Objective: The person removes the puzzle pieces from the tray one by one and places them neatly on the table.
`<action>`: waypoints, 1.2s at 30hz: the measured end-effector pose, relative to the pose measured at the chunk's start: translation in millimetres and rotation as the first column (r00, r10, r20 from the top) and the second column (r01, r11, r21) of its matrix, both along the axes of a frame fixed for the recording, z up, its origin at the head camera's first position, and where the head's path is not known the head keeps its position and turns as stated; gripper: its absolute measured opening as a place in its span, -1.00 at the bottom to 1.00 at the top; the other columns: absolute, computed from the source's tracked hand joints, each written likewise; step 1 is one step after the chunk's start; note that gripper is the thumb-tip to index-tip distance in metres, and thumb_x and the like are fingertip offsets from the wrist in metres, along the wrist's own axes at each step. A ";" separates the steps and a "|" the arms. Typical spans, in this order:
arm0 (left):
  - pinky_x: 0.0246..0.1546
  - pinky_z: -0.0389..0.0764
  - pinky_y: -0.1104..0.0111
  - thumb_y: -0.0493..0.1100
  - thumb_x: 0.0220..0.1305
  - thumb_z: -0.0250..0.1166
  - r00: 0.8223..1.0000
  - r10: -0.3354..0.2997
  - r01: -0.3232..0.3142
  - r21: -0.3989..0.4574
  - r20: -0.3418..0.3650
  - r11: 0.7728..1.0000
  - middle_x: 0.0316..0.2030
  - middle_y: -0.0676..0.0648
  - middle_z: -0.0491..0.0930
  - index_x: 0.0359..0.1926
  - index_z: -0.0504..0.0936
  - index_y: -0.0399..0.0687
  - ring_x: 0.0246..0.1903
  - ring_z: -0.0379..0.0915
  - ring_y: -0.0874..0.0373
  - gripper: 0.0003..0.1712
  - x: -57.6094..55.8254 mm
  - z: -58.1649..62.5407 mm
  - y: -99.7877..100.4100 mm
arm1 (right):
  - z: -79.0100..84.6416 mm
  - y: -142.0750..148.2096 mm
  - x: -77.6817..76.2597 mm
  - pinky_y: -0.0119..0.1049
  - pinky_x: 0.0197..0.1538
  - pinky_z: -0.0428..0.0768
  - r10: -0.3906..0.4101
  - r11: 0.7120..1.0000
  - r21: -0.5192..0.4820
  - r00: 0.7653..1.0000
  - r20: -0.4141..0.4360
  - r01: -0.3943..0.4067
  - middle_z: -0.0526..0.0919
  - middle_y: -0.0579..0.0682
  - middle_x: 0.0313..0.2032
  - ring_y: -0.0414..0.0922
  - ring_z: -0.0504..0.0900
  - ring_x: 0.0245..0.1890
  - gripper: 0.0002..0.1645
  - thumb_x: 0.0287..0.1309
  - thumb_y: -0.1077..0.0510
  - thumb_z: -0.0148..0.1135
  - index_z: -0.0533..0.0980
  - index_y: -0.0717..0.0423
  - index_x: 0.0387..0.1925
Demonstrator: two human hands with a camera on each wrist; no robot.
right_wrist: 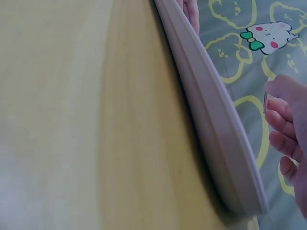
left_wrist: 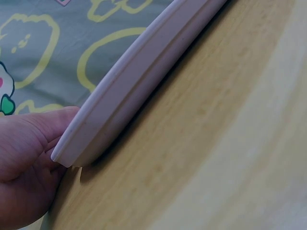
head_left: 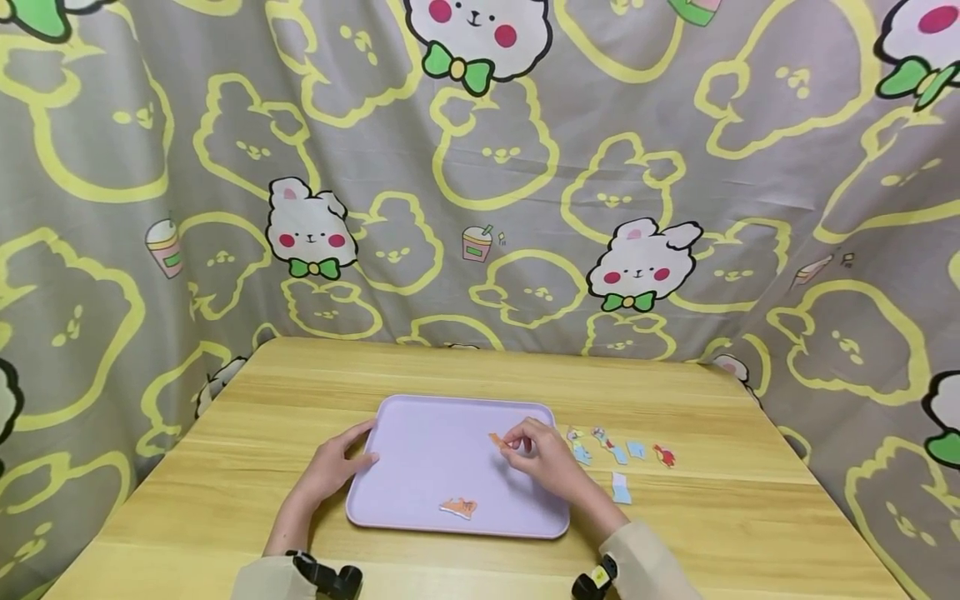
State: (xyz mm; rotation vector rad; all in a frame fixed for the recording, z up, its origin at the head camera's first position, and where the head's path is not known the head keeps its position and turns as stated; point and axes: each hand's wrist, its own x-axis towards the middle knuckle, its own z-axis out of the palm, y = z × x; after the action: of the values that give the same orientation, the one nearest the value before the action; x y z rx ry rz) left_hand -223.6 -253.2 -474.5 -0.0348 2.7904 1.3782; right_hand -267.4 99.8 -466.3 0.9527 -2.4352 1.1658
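Note:
A lavender tray (head_left: 427, 454) lies on the wooden table. My left hand (head_left: 330, 467) holds its left edge, the thumb over the rim; in the left wrist view the other fingers of the left hand (left_wrist: 24, 163) go down beside the rim (left_wrist: 110, 91), partly hidden. Above the tray's right half, my right hand (head_left: 543, 454) pinches a small orange puzzle piece (head_left: 496, 439) between thumb and fingertips. The right wrist view shows that piece (right_wrist: 265, 101) edge-on in the right hand (right_wrist: 292, 124). Another orange puzzle piece (head_left: 457, 507) lies on the tray near its front rim.
Right of the tray, several loose pieces lie on the table (head_left: 720, 517): a red one (head_left: 664, 455), a small blue one (head_left: 636, 450), a blue and white one (head_left: 621, 488) and multicoloured ones (head_left: 609, 446). A patterned curtain (head_left: 525, 225) hangs behind the table.

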 end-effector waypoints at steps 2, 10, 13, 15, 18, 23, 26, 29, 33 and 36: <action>0.45 0.11 -0.17 -0.19 0.33 0.26 1.000 -0.001 0.001 -0.004 -0.001 1.000 0.42 -0.32 0.23 0.43 0.30 -0.09 0.45 0.02 -0.33 -0.32 -0.2 0.1 -0.2 | -0.7 3.9 1.3 -0.52 -0.38 0.43 -0.013 1.000 0.001 1.000 0.001 0.013 0.59 -0.17 -0.44 -0.30 0.43 -0.45 -0.86 0.02 0.22 0.43 0.62 -0.01 -0.36; 0.44 0.13 -0.18 -0.17 0.33 0.26 1.000 -0.005 0.005 -0.016 0.003 1.000 0.43 -0.33 0.22 0.43 0.30 -0.09 0.45 0.03 -0.34 -0.32 1.1 0.4 -1.4 | -2.4 18.9 5.8 -0.31 -0.29 0.51 -0.061 0.998 0.036 0.998 -0.004 0.061 0.56 -0.24 -0.46 -0.31 0.42 -0.46 -0.85 0.01 0.21 0.45 0.61 -0.05 -0.39; 0.44 0.14 -0.17 -0.17 0.33 0.26 1.000 -0.005 0.005 -0.020 0.003 1.000 0.43 -0.33 0.22 0.44 0.29 -0.10 0.45 0.02 -0.34 -0.31 1.5 0.5 -2.0 | -1.9 24.1 7.0 -0.32 -0.25 0.48 -0.083 0.995 0.046 0.996 -0.013 0.084 0.56 -0.25 -0.47 -0.30 0.42 -0.47 -0.84 -0.01 0.21 0.46 0.61 -0.07 -0.40; 0.44 0.14 -0.17 -0.17 0.33 0.26 1.000 -0.004 0.004 -0.021 0.000 1.000 0.43 -0.33 0.22 0.44 0.29 -0.11 0.45 0.02 -0.34 -0.31 1.5 0.7 -2.3 | -1.5 27.6 7.8 -0.42 -0.33 0.42 -0.090 0.995 0.050 0.996 -0.001 0.090 0.55 -0.24 -0.47 -0.30 0.42 -0.48 -0.85 0.00 0.21 0.45 0.61 -0.07 -0.41; 0.44 0.13 -0.18 -0.18 0.33 0.26 1.000 -0.009 0.009 -0.012 -0.003 1.000 0.43 -0.33 0.22 0.44 0.29 -0.13 0.45 0.01 -0.34 -0.31 1.4 1.2 -2.3 | -0.6 33.6 9.8 -0.50 -0.33 0.41 -0.098 0.994 0.056 0.995 0.029 0.097 0.55 -0.24 -0.45 -0.32 0.41 -0.46 -0.86 0.02 0.20 0.44 0.61 -0.07 -0.40; 0.45 0.11 -0.18 -0.20 0.32 0.26 1.000 -0.016 0.016 -0.005 -0.007 1.000 0.43 -0.34 0.22 0.43 0.29 -0.15 0.45 0.00 -0.34 -0.31 1.5 1.1 -1.8 | -0.5 43.9 14.4 -0.50 -0.38 0.44 -0.111 0.993 0.053 0.992 0.054 0.108 0.54 -0.21 -0.45 -0.33 0.41 -0.46 -0.87 0.02 0.22 0.43 0.62 -0.04 -0.39; 0.45 0.11 -0.17 -0.20 0.32 0.26 1.000 -0.020 0.020 -0.010 -0.007 1.000 0.42 -0.34 0.22 0.43 0.28 -0.15 0.45 0.00 -0.34 -0.31 1.5 0.2 -1.7 | -1.4 49.8 16.8 -0.44 -0.26 0.54 -0.138 0.989 0.064 0.989 0.046 0.135 0.53 -0.22 -0.47 -0.35 0.39 -0.48 -0.85 0.00 0.23 0.45 0.62 -0.05 -0.40; 0.44 0.12 -0.17 -0.19 0.32 0.26 1.000 -0.021 0.021 -0.013 -0.010 1.000 0.42 -0.34 0.21 0.43 0.28 -0.15 0.45 0.01 -0.34 -0.31 1.2 -0.2 -1.6 | -2.0 56.1 18.8 -0.33 -0.09 0.61 -0.173 0.982 0.087 0.984 0.031 0.170 0.52 -0.26 -0.47 -0.38 0.38 -0.48 -0.83 -0.01 0.23 0.46 0.62 -0.07 -0.42; 0.44 0.13 -0.17 -0.18 0.32 0.27 1.000 -0.023 0.023 -0.012 -0.011 1.000 0.43 -0.34 0.21 0.44 0.28 -0.13 0.45 0.01 -0.34 -0.30 0.4 0.0 -1.3 | -2.2 65.8 21.5 -0.38 -0.16 0.50 -0.212 0.972 0.112 0.977 0.022 0.208 0.51 -0.31 -0.47 -0.39 0.37 -0.47 -0.82 -0.03 0.22 0.47 0.61 -0.09 -0.43; 0.44 0.12 -0.17 -0.17 0.32 0.26 1.000 -0.025 0.025 -0.016 -0.006 1.000 0.43 -0.34 0.20 0.44 0.28 -0.13 0.45 0.00 -0.34 -0.30 0.1 0.5 -0.6 | -2.2 74.2 23.6 -0.43 -0.27 0.36 -0.232 0.966 0.120 0.973 0.016 0.228 0.50 -0.33 -0.49 -0.39 0.36 -0.48 -0.82 -0.05 0.20 0.49 0.61 -0.10 -0.43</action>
State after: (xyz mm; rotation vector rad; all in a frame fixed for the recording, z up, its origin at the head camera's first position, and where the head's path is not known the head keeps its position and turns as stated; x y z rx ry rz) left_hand -223.4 -253.8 -474.0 0.0034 2.7968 1.3535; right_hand -243.8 173.9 -468.5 0.6627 -2.5795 0.9734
